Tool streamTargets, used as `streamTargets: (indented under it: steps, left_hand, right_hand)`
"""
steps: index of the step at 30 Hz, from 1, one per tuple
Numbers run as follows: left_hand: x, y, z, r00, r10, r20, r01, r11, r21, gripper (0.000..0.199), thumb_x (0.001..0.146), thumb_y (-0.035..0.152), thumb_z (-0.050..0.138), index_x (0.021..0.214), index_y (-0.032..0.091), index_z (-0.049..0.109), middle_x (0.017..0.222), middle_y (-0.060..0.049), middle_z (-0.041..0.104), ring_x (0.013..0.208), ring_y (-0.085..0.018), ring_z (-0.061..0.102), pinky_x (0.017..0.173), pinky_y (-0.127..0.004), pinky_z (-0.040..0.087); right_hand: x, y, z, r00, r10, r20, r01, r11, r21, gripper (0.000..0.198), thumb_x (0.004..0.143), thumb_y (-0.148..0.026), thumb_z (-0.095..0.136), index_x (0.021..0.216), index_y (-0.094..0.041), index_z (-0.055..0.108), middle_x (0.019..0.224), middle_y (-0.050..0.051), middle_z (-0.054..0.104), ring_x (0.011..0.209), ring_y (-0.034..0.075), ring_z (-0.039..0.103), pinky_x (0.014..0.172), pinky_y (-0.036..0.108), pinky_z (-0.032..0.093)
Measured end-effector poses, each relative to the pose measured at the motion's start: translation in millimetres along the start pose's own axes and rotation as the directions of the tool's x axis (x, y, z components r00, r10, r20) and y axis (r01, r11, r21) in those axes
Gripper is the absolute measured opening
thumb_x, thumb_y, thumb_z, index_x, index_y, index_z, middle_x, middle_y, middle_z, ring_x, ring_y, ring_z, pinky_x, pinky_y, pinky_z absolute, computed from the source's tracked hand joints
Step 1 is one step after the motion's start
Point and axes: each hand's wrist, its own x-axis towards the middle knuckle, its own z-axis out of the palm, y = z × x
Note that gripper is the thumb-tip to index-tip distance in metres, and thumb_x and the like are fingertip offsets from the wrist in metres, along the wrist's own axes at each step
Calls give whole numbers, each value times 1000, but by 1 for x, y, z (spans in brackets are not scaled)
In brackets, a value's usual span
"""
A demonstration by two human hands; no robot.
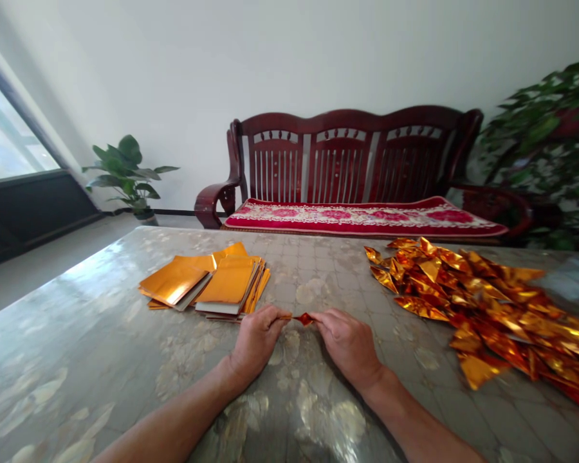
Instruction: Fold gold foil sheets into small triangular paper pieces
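Between my two hands stretches a small piece of gold foil paper [304, 319], folded narrow, its middle showing dark orange. My left hand [260, 337] pinches its left end between thumb and fingers. At the other end, my right hand [350, 341] is closed on it the same way. Just beyond my left hand lie flat sheets of gold foil paper [231, 280] in loose stacks. Over to the right spreads a heap of folded gold foil pieces [439, 276], pointed and shiny, apart from my right hand.
Everything lies on a table [101, 347] with a clear, patterned cover. A clear plastic bag [572, 280] sits at the right edge. Behind the table stand a dark wooden bench [338, 157] with a red cushion [367, 215] and potted plants [128, 170] on both sides.
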Motion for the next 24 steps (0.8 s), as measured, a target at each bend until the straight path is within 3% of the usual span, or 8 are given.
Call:
streamTargets:
  steps: [5,8,11,14,19,24]
  left_hand:
    - [-1,2,-1,998,60,-11,-60,998,3,13,89,17,58,87,21,69,82,0,70,79,-13,66,74,-21,49]
    - [0,3,-1,995,95,-27,-95,995,22,15,89,15,56,89,22,69,90,-1,72,86,-13,66,81,-22,50]
    - [0,3,-3,990,129,-53,-126,990,57,16,86,12,57,88,22,69,98,-2,72,92,-13,67,85,-23,51]
    - [-2,2,-2,985,159,-60,-151,982,112,15,84,12,58,88,22,68,104,-3,72,94,-14,67,85,-24,53]
    - [-7,8,-1,952,305,-31,-298,944,143,21,86,9,55,98,22,67,111,-4,70,96,-14,68,88,-24,54]
    - [-8,14,0,942,331,57,-333,942,33,32,89,7,49,112,23,63,118,-5,67,107,-14,64,96,-26,51]
  right_hand:
    - [2,1,0,999,36,-24,-36,999,11,26,88,-16,57,107,-27,71,96,1,75,86,16,69,74,23,48]
    - [2,-4,-4,990,63,-122,-59,997,40,41,82,-11,55,120,-23,62,110,4,71,100,19,65,85,28,48]
    - [2,-12,-10,975,40,-218,-25,997,71,34,78,-8,55,110,-20,63,109,7,67,105,21,61,92,30,45]
    - [0,-19,-13,981,-14,-194,21,999,34,24,80,-10,56,98,-22,66,96,5,66,95,19,61,84,28,45]
    - [-1,-20,-7,985,-77,-154,74,997,-23,11,85,-19,62,92,-24,68,80,0,69,76,17,64,68,26,42]
    - [-2,-14,-2,979,-93,-180,101,994,33,14,90,-19,58,97,-24,69,88,1,74,80,16,68,71,25,45]
